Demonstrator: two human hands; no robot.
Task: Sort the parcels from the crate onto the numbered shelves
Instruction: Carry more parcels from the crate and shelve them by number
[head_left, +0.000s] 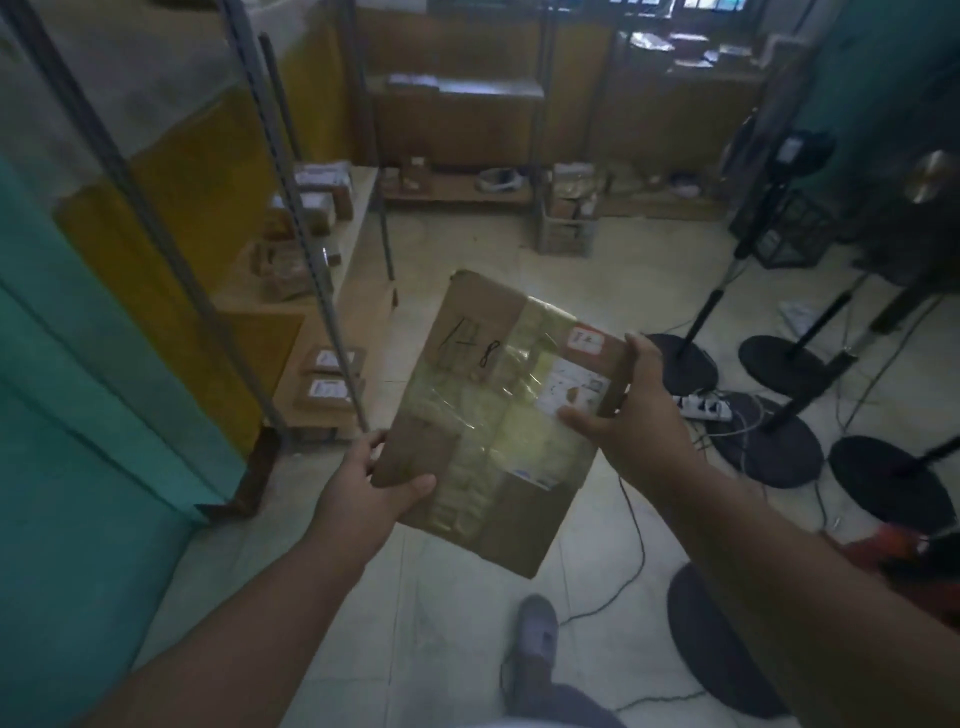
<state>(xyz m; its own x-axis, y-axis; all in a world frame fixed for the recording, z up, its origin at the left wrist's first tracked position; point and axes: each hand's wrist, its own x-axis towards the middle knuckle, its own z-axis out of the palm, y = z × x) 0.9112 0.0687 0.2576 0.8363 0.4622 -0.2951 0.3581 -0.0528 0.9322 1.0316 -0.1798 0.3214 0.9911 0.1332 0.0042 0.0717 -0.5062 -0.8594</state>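
Foot: a grey slipper (537, 631) on the pale tiled floor (457, 597), lowest in view.
Left hand (371, 480): grips the near left corner of the parcel, thumb lying over the top face, fingers curled under the edge.
Right hand (631, 410): grasps the right edge, thumb pressed on the white printed label, fingertips hooked over the far corner.
Parcel (498, 421): a flat rectangular cardboard box, held in the air between both hands above the floor, tilted with its far end higher. Glossy, wrinkled clear tape covers most of the top face; black handwritten marks sit on the bare brown card near the far end; a small red and white sticker is at the far right corner.
Floor clutter: round black stand bases (779, 358) with thin poles, loose cables and a white power strip (706, 405) to the right.
Left shelving (311, 291): thin metal uprights with wooden boards, carrying small taped cardboard parcels.
Back shelving (462, 189): a low wooden board with more boxes, blurred.
Crate (566, 228): grey, on the floor by the back shelving, with boxes inside.
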